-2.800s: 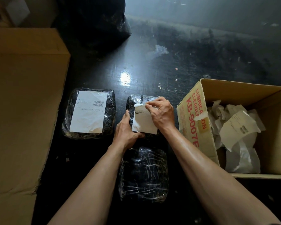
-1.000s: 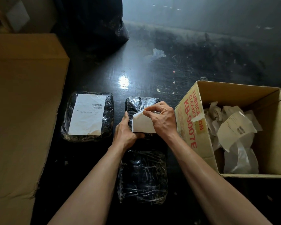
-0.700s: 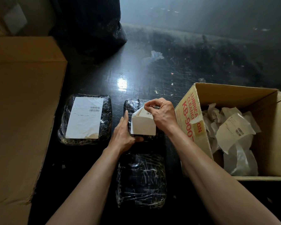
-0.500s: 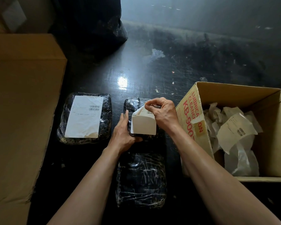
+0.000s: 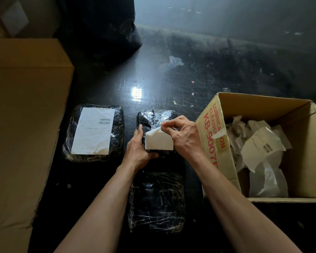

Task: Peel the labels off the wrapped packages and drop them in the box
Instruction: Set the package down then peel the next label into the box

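My right hand (image 5: pixel 183 136) pinches the far edge of the label (image 5: pixel 159 140), which is folded back toward me with its blank white underside up. The near edge of the label lies against the middle package (image 5: pixel 156 116). My left hand (image 5: pixel 138 149) grips the left and near side of this package, thumb along its left edge, fingers wrapped under the near end.

Positions relative to the middle package:
- Left: 1 wrapped package (image 5: pixel 94 133) with a full white label (image 5: pixel 93 131) flat on top, barcode visible.
- Near side, toward me: 1 wrapped package (image 5: pixel 156 201) with bare black wrap, partly crossed by my forearms.
- Right, just beside: the open cardboard box (image 5: pixel 216 143), red lettering on its side, holding crumpled peeled labels (image 5: pixel 261 145).
- Far left: a large plain carton (image 5: pixel 24 114).
- Far side, well apart: a black bag (image 5: pixel 106 30).

All 3 packages rest on the dark floor (image 5: pixel 171 84).
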A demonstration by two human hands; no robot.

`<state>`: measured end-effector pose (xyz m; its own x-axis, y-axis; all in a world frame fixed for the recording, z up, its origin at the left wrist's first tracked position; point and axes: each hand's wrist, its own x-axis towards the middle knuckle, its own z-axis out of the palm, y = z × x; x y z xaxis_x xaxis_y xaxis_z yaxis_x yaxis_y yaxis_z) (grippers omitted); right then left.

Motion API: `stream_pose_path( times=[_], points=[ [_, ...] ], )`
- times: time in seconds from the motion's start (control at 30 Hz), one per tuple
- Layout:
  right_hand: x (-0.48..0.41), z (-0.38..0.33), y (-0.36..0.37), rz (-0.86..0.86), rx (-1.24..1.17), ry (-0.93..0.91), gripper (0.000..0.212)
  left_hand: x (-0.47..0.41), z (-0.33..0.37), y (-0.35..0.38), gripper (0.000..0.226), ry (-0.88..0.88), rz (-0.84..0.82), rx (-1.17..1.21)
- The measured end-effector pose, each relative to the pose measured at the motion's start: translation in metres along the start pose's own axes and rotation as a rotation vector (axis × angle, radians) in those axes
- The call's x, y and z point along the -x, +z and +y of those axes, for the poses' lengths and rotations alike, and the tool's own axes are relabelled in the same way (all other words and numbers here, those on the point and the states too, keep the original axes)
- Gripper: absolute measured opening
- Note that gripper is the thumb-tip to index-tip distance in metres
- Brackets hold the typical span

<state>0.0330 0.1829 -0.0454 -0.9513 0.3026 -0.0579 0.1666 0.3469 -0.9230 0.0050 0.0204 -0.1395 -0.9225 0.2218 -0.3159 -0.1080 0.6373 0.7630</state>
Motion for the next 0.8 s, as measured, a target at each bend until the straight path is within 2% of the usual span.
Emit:
stream_pose_path(
  times=[0.27,0.5,0.8],
  points=[
    [0.004,-0.001,-0.001,0.066,-0.061,0.055,0.004,0.000,0.002,0.001,0.134,-0.003,-0.001,-0.002],
    [0.013,-0.003,0.004,0.060,-0.022,0.015,0.005,-0.001,0.000,0.002,0.137,-0.025,0.005,0.019],
    [0.011,-0.013,0.011,0.135,0.014,-0.008,0.004,0.000,0.003,0.003,0.134,-0.026,0.014,0.043]
  ],
)
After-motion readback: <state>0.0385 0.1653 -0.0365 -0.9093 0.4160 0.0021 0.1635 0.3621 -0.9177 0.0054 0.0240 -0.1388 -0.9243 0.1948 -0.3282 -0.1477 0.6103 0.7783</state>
